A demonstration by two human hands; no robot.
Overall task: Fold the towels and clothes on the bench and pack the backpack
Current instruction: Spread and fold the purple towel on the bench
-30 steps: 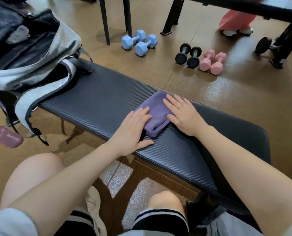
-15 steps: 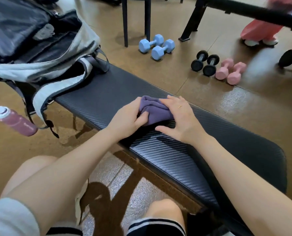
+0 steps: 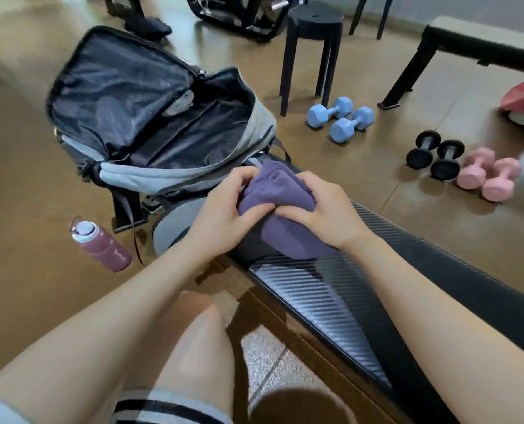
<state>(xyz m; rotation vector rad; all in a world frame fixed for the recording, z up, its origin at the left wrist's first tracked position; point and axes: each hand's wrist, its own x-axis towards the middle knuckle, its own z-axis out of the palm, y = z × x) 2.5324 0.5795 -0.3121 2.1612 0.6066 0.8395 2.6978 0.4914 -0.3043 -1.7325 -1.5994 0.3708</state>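
A folded purple towel (image 3: 280, 206) is held between both hands just above the left end of the black ribbed bench (image 3: 331, 289). My left hand (image 3: 224, 212) grips its left side and my right hand (image 3: 325, 212) grips its right side, thumbs pressed into the cloth. The grey and black backpack (image 3: 150, 117) lies unzipped and wide open at the bench's left end, right beside the towel, with its dark lining showing.
A maroon water bottle (image 3: 101, 246) lies on the floor left of the bench. Blue dumbbells (image 3: 340, 117), black dumbbells (image 3: 435, 157) and pink dumbbells (image 3: 487, 175) sit on the floor beyond. A black stool (image 3: 312, 41) and another bench frame (image 3: 468, 53) stand behind.
Both hands have gathered the towel off the bench, lifted it and carried it left toward the open backpack. The view has swung left.
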